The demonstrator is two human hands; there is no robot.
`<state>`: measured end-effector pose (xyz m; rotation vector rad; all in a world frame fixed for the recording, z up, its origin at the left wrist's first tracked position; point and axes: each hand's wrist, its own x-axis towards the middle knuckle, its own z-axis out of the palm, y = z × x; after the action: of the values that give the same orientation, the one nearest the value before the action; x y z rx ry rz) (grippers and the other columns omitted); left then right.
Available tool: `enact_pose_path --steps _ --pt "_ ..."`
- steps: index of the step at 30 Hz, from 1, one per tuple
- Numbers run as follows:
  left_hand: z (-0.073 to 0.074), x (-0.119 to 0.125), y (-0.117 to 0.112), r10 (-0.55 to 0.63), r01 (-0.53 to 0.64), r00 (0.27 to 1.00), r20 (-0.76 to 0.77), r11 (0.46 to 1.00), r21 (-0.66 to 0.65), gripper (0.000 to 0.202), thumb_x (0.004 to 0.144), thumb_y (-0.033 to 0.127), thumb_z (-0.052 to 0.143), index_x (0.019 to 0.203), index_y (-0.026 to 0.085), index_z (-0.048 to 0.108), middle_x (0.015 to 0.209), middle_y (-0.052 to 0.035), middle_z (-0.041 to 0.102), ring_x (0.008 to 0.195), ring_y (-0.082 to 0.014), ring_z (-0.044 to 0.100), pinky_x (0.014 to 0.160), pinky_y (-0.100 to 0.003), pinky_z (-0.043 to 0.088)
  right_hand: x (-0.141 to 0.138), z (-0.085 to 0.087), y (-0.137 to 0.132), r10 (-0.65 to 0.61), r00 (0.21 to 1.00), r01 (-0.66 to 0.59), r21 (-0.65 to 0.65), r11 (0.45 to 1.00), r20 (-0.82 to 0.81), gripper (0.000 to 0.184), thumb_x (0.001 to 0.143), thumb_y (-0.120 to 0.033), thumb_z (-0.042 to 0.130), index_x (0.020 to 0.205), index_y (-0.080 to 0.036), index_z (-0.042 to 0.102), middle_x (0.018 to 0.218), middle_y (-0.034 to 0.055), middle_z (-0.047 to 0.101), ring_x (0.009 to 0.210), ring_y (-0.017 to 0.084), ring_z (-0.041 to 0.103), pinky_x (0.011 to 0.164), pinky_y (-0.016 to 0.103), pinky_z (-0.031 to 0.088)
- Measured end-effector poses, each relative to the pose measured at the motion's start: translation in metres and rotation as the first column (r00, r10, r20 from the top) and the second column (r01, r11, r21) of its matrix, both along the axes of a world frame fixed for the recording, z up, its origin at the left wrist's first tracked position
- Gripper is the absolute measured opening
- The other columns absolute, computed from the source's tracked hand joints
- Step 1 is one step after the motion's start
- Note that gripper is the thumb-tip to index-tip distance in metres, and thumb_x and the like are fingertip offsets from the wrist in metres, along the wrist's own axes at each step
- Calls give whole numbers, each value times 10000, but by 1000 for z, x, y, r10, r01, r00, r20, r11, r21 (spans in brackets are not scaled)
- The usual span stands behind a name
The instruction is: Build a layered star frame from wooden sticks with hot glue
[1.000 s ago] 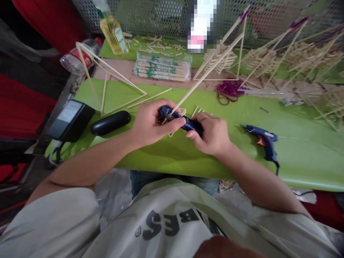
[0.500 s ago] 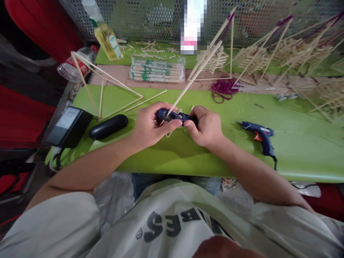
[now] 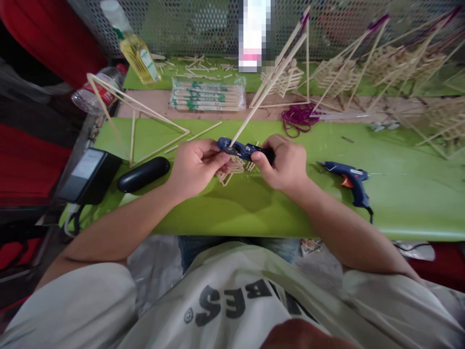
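My right hand [image 3: 286,162] is closed round the handles of a dark blue hand tool [image 3: 241,149] that looks like cutting pliers. A thin wooden stick [image 3: 244,127] slants up and away from the tool's jaw end. My left hand [image 3: 194,167] pinches at that end, thumb and fingers around the stick's lower part; its tip is hidden. Beneath the tool, a small lattice of short wooden sticks [image 3: 236,166] lies on the green table, partly covered by my left fingers.
A blue glue gun [image 3: 347,173] lies at right, with purple cord [image 3: 298,118] farther back. Wooden stick models [image 3: 337,75] line the back right. At left are a triangular stick frame [image 3: 156,144], a black case [image 3: 143,174] and a black adapter [image 3: 89,175]. Behind are packaged sticks [image 3: 209,94] and a bottle [image 3: 140,58].
My hands and the tool have shifted slightly right and up in view. My left fingers have drawn back from the tool's body, and more of the stick lattice beneath shows.
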<state>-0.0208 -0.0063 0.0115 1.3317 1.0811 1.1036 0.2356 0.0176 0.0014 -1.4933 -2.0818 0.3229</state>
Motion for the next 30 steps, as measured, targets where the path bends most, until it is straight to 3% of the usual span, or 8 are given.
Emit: enact_pose_path --steps 6,10,13,18,20,23,26,30 --pt "2 -6 9 -22 25 999 -42 997 69 367 914 548 1003 921 208 867 855 -59 861 762 -220 831 731 -349 724 0 4 -1 -20 1000 21 -24 999 24 870 1019 -1016 368 923 -229 727 935 142 788 809 290 689 712 417 395" --pt "8 -17 18 11 38 966 -260 983 182 314 911 530 1000 831 247 890 729 -21 778 621 -173 665 580 -336 546 7 6 1 -21 997 22 -11 1000 74 910 1032 -1032 368 969 -215 765 971 153 804 851 305 715 727 421 414" --pt "7 -25 25 1 60 944 -329 982 177 330 916 537 994 786 255 883 638 -5 696 549 -144 554 519 -321 406 15 7 3 -56 987 53 25 998 151 952 1013 -1068 364 984 -209 773 967 153 792 840 301 703 716 409 392" --pt "1 -28 27 -15 72 922 -387 988 135 376 878 567 1011 749 243 868 608 -1 658 521 -130 499 522 -322 370 19 18 5 -52 967 60 -25 998 250 934 927 -1111 512 971 -210 756 930 141 762 809 302 695 762 424 438" --pt "2 -26 25 -1 54 925 -381 990 128 406 859 598 1018 756 234 872 615 -7 664 528 -132 510 526 -325 378 17 21 5 -24 961 51 -91 995 276 855 888 -1049 685 1032 -210 768 994 156 788 865 338 721 793 449 477" --pt "7 -22 22 -10 41 949 -314 995 93 429 873 635 998 794 228 885 670 -30 723 567 -151 580 530 -321 408 14 20 5 6 960 42 -165 985 279 695 850 -796 921 1178 -198 787 1163 195 826 973 392 742 833 487 534" --pt "14 -20 23 -33 50 965 -258 997 59 413 862 606 1009 806 218 880 746 -50 787 650 -186 685 568 -326 509 20 11 8 34 963 2 -134 991 269 552 868 -539 942 1280 -205 789 1270 201 831 1009 391 734 859 502 560" --pt "16 -27 27 -4 16 974 -225 999 50 287 899 466 1001 855 208 880 782 -49 815 718 -201 755 711 -363 661 37 5 15 10 947 7 -52 999 322 491 859 -468 941 1257 -220 796 1255 196 829 1028 379 730 873 492 554"
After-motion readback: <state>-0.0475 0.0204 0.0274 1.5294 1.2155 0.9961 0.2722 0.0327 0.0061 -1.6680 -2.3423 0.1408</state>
